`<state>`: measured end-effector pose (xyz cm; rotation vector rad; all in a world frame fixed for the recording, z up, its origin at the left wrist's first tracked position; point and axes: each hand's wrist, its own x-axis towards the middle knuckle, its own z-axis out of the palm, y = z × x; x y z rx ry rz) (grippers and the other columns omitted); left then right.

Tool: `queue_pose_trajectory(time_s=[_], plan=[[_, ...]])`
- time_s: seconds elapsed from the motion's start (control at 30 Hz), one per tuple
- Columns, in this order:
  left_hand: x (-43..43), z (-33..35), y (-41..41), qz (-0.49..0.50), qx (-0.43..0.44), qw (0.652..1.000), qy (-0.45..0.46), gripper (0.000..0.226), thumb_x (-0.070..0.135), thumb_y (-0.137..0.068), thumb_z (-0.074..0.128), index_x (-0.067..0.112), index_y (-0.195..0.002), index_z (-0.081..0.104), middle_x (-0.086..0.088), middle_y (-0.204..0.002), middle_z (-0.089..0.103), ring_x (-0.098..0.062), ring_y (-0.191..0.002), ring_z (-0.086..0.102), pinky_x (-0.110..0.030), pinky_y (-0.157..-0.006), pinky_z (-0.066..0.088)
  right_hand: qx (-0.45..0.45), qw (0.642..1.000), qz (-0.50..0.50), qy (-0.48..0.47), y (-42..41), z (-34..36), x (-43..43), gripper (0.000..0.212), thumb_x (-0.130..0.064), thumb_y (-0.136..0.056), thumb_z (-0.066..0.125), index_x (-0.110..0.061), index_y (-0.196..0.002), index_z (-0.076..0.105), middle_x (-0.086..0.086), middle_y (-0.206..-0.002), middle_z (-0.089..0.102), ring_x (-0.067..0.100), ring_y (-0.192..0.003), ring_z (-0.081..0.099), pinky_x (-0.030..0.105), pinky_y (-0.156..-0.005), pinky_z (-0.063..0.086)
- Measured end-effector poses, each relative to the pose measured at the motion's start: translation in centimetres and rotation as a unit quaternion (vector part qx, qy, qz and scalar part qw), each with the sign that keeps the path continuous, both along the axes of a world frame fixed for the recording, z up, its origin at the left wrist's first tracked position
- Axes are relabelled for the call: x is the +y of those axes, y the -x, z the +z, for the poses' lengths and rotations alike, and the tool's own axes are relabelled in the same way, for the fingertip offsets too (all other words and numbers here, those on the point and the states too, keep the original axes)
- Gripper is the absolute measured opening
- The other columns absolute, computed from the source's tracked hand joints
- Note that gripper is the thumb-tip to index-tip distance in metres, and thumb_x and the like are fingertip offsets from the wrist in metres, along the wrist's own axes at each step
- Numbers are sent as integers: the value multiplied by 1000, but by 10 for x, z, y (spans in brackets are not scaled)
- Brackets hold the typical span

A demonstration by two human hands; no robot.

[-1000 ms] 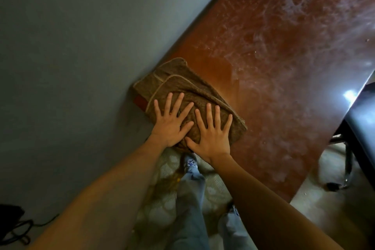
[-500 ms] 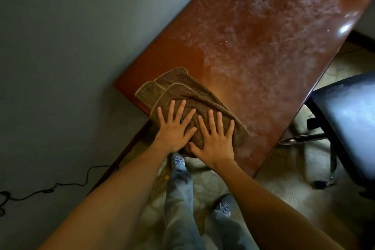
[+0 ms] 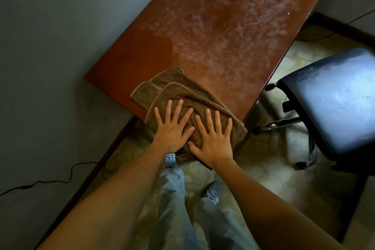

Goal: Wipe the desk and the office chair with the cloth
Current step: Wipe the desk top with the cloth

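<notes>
A folded brown terry cloth with pale edging (image 3: 176, 89) lies on the near end of the long reddish-brown polished wooden desk (image 3: 129, 63), its near edge hanging just past the desk's end; the person's left hand (image 3: 172, 131) and right hand (image 3: 214, 140) press flat on it side by side, fingers (image 3: 217, 117) straight and spread, gripping nothing; whitish streaky residue covers the desk's farther surface, while a patch beside the cloth, towards the grey wall (image 3: 50, 46), shows bare and dark; a black padded office chair with chrome legs (image 3: 334, 103) stands on the pale patterned floor (image 3: 274, 168) close beside the desk's right edge; legs in light blue jeans (image 3: 172, 199) show below the forearms
</notes>
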<state>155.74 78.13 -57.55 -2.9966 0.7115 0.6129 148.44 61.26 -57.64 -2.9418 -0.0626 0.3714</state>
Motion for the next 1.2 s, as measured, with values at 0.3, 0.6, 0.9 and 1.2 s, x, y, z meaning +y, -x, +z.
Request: queue_pose_trajectory(time_s=[0.3,0.6,0.9,1.2], plan=[[-27,18,0,-47,14,999,-4,74,73,-92,9,40,-158,9,-2,-168,-7,-39,-152,-10,-74,-109,-16,8,999,-34,-12,23,2,-19,84,-70,-93,31,-23,-161,17,11,-168,5,37,-154,-4,70,-118,2],[-23,11,-36,-110,-24,993,44,69,69,-96,19,43,-158,2,-5,-166,6,-39,-152,0,-73,-113,-7,17,974,-223,-29,1,2,17,68,-56,-99,25,-30,-161,14,11,-169,-1,33,-155,-7,74,-114,-1],[-37,5,-52,-106,-49,992,50,62,64,-99,22,44,-157,17,-3,-166,14,-36,-154,4,-75,-113,0,4,980,-200,-7,-14,-7,2,72,-61,-98,28,-28,-161,16,14,-168,0,37,-154,-3,75,-113,3],[-68,3,-82,-103,-62,991,59,61,62,-100,26,44,-157,19,-1,-166,17,-34,-154,5,-74,-113,1,-19,979,-202,3,-45,-9,-31,74,-63,-96,34,-29,-160,22,14,-168,5,36,-155,3,75,-113,9]])
